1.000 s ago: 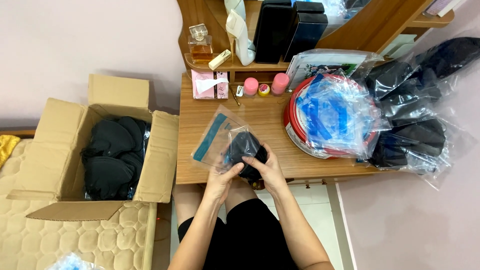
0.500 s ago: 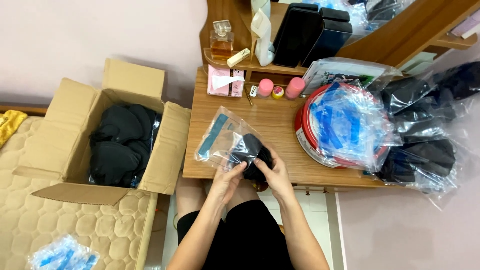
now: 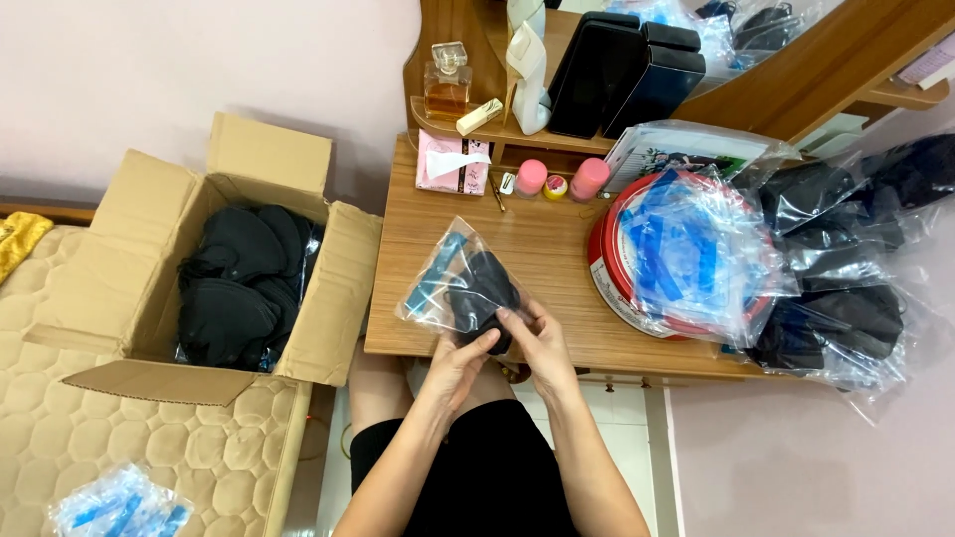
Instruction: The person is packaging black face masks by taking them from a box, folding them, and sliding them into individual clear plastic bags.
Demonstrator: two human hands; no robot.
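Both my hands hold a clear plastic bag (image 3: pixel 443 278) with a blue strip, over the front edge of the wooden table (image 3: pixel 547 249). A black padded item (image 3: pixel 484 293) sits inside the bag. My left hand (image 3: pixel 460 363) grips the bag's lower end from below. My right hand (image 3: pixel 537 338) pinches the same end from the right, fingertips on the black item.
An open cardboard box (image 3: pixel 328 298) full of black items stands on the bed at left. A red round tin (image 3: pixel 607 283) piled with clear bags, and bagged black items (image 3: pixel 846 308), fill the table's right side. Bottles and small pink jars (image 3: pixel 530 177) line the back shelf.
The view has shifted, so everything sits further right in the frame. My hands stay on the bag's lower end, with the bag tilted a little more to the left.
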